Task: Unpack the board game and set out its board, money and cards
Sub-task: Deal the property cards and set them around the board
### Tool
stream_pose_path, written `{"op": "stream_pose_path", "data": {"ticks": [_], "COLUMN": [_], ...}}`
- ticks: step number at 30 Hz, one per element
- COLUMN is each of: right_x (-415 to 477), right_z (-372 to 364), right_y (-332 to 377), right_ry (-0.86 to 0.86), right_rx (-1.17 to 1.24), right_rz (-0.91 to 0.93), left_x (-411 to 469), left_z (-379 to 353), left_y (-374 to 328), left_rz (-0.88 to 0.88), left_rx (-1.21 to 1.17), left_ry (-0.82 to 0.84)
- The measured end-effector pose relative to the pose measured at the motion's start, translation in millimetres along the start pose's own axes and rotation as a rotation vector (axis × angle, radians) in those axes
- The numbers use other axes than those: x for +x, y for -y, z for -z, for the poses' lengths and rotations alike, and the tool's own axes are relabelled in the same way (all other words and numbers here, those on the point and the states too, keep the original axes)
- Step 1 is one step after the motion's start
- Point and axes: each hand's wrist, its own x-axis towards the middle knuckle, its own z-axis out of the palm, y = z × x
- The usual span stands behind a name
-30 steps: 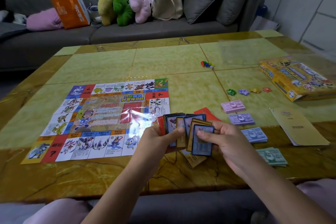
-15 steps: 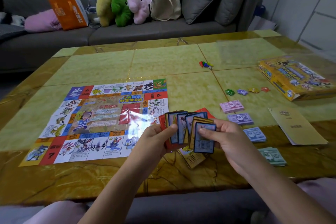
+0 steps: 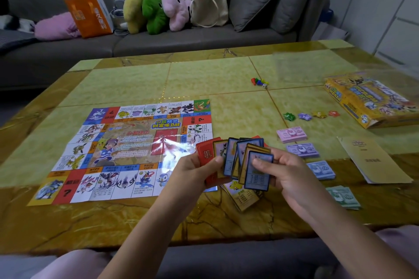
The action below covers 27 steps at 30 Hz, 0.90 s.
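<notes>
Mid-frame, card fan (image 3: 230,154) (thin, prob. slick) is gripped low by left hand (image 3: 192,172); front blue card (image 3: 258,179) is pinched by right hand (image 3: 290,172).

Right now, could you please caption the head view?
Left hand and right hand hold fanned cards beside laid-out board and money.

Spread the fan of cards (image 3: 238,158) wider since a second ago, sliding the red cards (image 3: 205,155) out leftward under the thumb of the left hand (image 3: 192,172) until a printed character shows, and drew the front blue card (image 3: 258,179) slightly rightward in the grip of the right hand (image 3: 288,172).
</notes>
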Motion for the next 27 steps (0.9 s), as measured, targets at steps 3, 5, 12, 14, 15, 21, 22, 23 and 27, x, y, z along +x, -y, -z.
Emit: {"op": "stream_pose_path", "data": {"ticks": [3,5,12,14,15,21,22,23,27], "right_x": [-1,-1,-1,-1,-1,1,1,0,-4], "right_z": [-2,-3,-1,-2,-2,5,4,3,-5], "right_y": [-1,-3,-2,-2,-1,5,4,3,-2], "right_ry": [0.037,0.043,0.007,0.005,0.001,-0.017,0.005,0.024,0.050], "right_rx": [0.028,0.019,-0.006,-0.005,-0.002,-0.214,-0.296,-0.385,-0.700], "right_rz": [-0.028,-0.032,-0.021,-0.019,-0.015,0.068,0.089,0.115,0.199], "left_x": [1,2,2,2,2,7,8,9,7], "left_z": [0,0,0,0,0,15,19,21,20], "left_y": [2,4,5,4,3,-15,-17,-19,-24], "left_rz": [-0.009,-0.004,0.032,0.059,0.079,0.124,0.124,0.124,0.124], "left_rx": [0.061,0.091,0.143,0.113,0.071,-0.221,-0.261,-0.302,-0.392], "left_ry": [-0.069,-0.101,-0.139,-0.111,-0.082,-0.119,-0.139,-0.149,-0.156]}}
